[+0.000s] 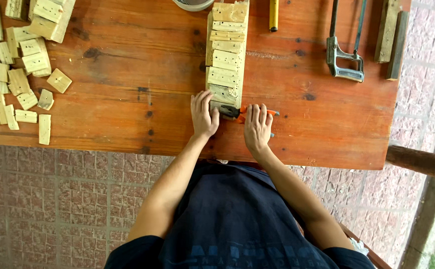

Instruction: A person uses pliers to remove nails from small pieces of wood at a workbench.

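two hands: left hand point(204, 115) flat on plank point(225, 55), right hand point(257, 127) gripping pliers point(242, 113) (scraps point(16, 69) leftward).

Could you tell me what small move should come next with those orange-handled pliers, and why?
Probably squeeze and lever the pliers gently. Their jaws sit at the near end of the wooden plank, the right hand rests over the handles, and the left hand presses the plank's end down, steadying it.

On the worktop point(128, 65), a plank point(226, 55) lies centre, wood offcuts point(18, 65) far left, a hacksaw point(346, 50) right.
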